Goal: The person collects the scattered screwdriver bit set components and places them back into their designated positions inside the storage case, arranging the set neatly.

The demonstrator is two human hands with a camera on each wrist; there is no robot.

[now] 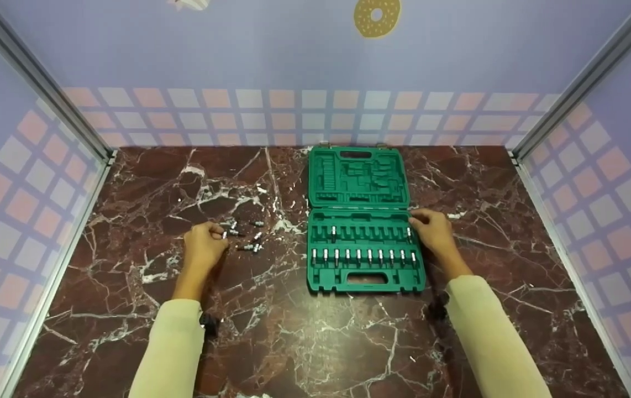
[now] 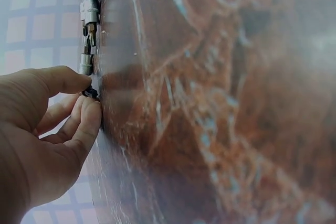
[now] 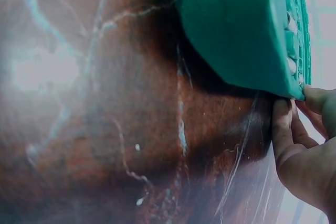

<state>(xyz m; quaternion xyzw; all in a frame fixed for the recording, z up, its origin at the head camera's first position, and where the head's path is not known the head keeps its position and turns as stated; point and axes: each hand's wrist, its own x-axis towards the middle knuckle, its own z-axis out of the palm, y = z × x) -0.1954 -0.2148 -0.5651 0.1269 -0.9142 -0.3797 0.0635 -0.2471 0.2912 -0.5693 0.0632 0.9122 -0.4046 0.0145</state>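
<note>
Two-handed work at an open green tool case (image 1: 368, 245), which lies right of centre on a marbled tabletop (image 1: 271, 342). The lid (image 1: 358, 172) is folded back on the far side, so that the slotted tray faces the person on the near side. The left hand (image 1: 203, 246), well to the left of the case, pinches a small bit socket (image 2: 91, 92) between thumb and fingertips; the left wrist view shows its dark end between them. A fingertip grip presumably suits so slight a piece, which a whole palm would cover. Just to the right of this hand lie several loose bit sockets (image 1: 248, 247), gathered closely and pointing various ways, within easy reach. The right hand (image 1: 432, 231) pinches the right rim of the tray near the hinge, thumb above and fingers against the outer side, as the right wrist view shows; this hold probably serves to steady the case. Within the tray, a row of seated sockets (image 1: 358, 256) fills the near line, each upright to the person's view because its slot fixes it; the far line holds two spaced sockets (image 1: 334, 234), one towards each end, with bare slots between.
</note>
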